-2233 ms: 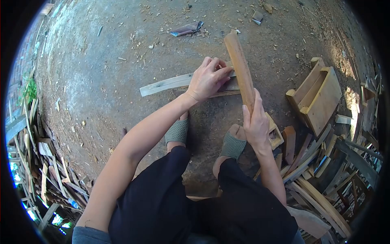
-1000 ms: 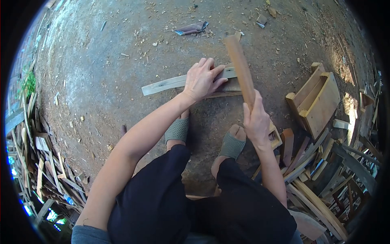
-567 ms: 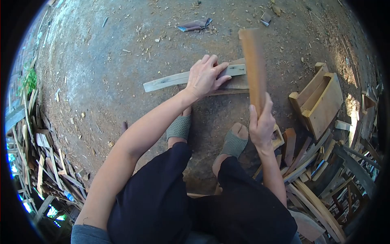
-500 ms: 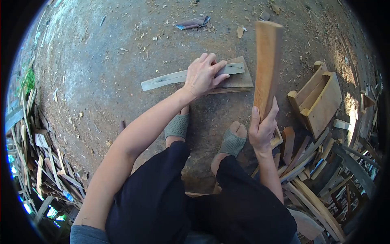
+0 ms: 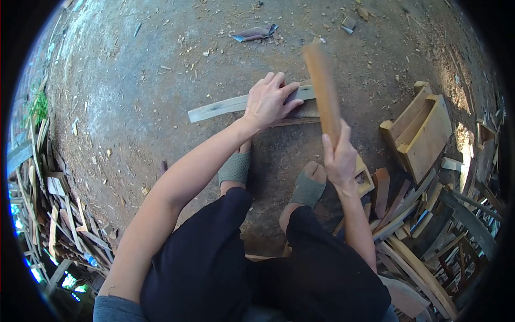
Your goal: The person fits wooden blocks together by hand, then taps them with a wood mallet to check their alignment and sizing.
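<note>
My left hand (image 5: 268,101) is closed over a thin, slightly curved wooden strip (image 5: 217,109), pressing it down near its middle. Under the strip's right part lies a flat wooden board (image 5: 304,110) on the ground. My right hand (image 5: 341,161) grips the lower end of a thick, smooth wooden block (image 5: 324,88), long like a club and smeared by motion at its far end. In this view the block overlaps the right end of the strip and board, hiding them.
A wooden box-like piece (image 5: 421,137) stands at right, above a heap of wood offcuts (image 5: 418,214). More scrap wood (image 5: 59,214) is piled at left. A crumpled wrapper (image 5: 255,32) and wood chips lie on the dirt floor. My sandalled feet are just below the board.
My right hand has brought the wooden block down and to the left, across the strip's right end. The left hand and the strip have barely shifted.
</note>
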`<state>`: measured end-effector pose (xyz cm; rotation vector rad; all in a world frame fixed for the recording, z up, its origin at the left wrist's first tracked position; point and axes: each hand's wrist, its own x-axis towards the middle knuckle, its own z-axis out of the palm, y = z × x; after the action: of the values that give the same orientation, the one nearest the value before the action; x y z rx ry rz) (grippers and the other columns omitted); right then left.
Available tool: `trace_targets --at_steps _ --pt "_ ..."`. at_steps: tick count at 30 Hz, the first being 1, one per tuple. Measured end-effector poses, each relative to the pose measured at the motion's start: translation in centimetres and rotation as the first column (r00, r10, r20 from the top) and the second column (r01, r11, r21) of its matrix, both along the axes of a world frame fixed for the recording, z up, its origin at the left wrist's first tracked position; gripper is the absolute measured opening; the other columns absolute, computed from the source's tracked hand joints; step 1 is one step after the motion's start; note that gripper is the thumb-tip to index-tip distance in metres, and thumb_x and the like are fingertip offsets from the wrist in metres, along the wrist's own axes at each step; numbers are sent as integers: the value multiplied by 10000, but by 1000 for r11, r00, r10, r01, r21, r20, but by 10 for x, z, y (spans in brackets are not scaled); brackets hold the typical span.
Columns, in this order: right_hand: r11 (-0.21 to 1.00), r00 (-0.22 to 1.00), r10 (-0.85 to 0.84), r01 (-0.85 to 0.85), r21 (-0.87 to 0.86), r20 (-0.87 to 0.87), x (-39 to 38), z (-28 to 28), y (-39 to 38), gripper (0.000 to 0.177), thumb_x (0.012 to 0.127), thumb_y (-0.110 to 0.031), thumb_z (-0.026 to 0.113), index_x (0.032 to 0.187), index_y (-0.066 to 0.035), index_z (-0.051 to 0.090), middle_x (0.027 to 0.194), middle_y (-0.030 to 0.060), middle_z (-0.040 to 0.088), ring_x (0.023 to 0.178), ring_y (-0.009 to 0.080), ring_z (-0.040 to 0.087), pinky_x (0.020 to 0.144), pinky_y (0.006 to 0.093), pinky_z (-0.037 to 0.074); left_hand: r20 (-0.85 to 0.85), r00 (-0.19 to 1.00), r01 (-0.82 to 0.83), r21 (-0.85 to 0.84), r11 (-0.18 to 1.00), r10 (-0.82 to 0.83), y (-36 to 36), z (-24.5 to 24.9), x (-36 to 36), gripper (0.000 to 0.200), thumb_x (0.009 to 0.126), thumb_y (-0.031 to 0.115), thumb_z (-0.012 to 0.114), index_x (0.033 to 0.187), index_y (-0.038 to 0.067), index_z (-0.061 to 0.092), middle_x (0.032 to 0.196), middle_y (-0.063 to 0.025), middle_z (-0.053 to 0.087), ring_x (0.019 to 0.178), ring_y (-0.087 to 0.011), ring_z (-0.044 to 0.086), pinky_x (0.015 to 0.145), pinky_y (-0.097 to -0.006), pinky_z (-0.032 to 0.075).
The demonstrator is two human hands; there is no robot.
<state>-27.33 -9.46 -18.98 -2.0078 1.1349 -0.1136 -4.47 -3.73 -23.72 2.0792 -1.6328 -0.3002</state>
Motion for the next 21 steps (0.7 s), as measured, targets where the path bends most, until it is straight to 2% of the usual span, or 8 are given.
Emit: trace_targets --at_steps 4,6,8,10,12,14,16,21 --pt "928 888 13 160 -336 460 -4 -1 16 449 975 -161 556 1354 16 396 1100 344 619 938 479 660 728 506 538 13 1000 8 -52 999 -7 3 -3 -2 400 807 367 752 1132 137 721 842 -48 524 819 -225 544 700 -352 500" --pt "930 920 58 92 -355 389 -1 -10 4 455 969 -153 571 1345 35 397 1074 323 636 899 460 681 714 486 550 14 1000 18 -50 999 -17 -1 -2 -3 400 806 369 752 1130 136 721 840 -47 522 817 -223 544 698 -353 500" --pt "982 995 79 -88 -168 -61 3 -12 -6 470 957 -129 593 1334 67 393 1112 295 631 903 433 692 729 452 561 -8 1000 2 -12 1000 -2 0 -3 -3 395 807 369 752 1127 140 722 839 -46 523 822 -222 547 700 -353 500" --pt "988 998 68 -69 -138 -7 4 1 2 462 967 -158 584 1327 64 399 1080 301 639 889 443 692 727 457 567 2 1000 3 -13 1000 -3 5 -3 -3 394 807 369 753 1127 143 722 840 -45 524 823 -221 548 700 -353 500" --pt "952 926 21 96 -290 376 2 2 5 444 991 -226 546 1327 28 406 1015 327 645 876 481 675 700 506 556 7 1000 2 -47 999 -1 0 -3 -3 393 806 369 753 1128 146 723 841 -44 526 824 -220 548 701 -353 501" --pt "926 924 30 118 -357 382 -2 -10 5 443 1000 -251 521 1340 7 400 997 341 643 884 508 656 703 532 545 11 1000 5 -27 1000 -5 0 -2 -3 392 809 369 750 1131 147 723 844 -44 528 827 -220 549 706 -351 501" --pt "984 998 62 -57 -169 21 3 -18 -5 461 991 -224 533 1357 13 384 1027 335 646 892 516 658 722 524 545 6 1000 10 -17 1000 -10 -2 -1 -4 394 815 375 745 1135 147 721 847 -45 529 829 -220 550 710 -350 501" --pt "977 966 -39 90 -193 256 1 -13 -4 445 998 -216 520 1353 15 382 1012 325 656 903 518 661 721 528 539 21 1000 13 -17 1000 -13 0 -2 -3 406 833 397 726 1148 142 714 852 -50 531 838 -221 551 716 -348 499"
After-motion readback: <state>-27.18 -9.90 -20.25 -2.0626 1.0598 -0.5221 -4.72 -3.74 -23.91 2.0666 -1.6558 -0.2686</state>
